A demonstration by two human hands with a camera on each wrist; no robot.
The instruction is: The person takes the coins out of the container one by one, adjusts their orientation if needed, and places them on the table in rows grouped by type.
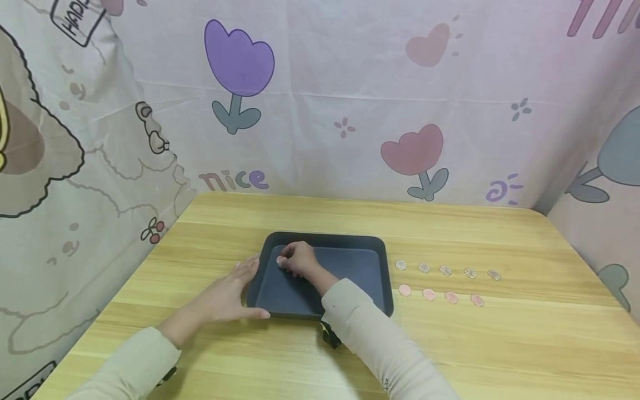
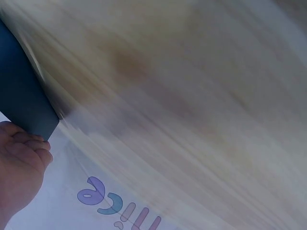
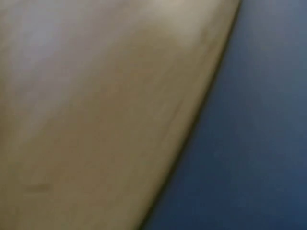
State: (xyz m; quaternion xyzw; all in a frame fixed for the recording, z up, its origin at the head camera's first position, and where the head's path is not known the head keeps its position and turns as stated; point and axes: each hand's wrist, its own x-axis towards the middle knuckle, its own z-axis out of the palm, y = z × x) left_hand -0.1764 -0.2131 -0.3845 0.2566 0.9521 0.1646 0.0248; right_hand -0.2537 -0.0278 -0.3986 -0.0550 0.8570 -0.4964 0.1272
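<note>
A dark rectangular baking tray (image 1: 350,272) lies on the wooden table in the head view. My right hand (image 1: 302,260) reaches over its left part and pinches a small pale pinkish coin (image 1: 280,260) between thumb and fingertips, near the upper left corner. Whether the coin touches the tray floor, I cannot tell. My left hand (image 1: 232,291) rests against the tray's left side, fingers extended and thumb along the near left corner. The left wrist view shows the fingers of that hand (image 2: 24,155) at the tray's edge (image 2: 26,91). In the right wrist view only tray and table appear, blurred.
Right of the tray, silver-coloured coins (image 1: 445,270) form a row of several. Nearer to me runs a second row of several copper-coloured coins (image 1: 451,298). A printed cloth (image 1: 320,111) hangs behind the table (image 1: 525,344) and along its sides.
</note>
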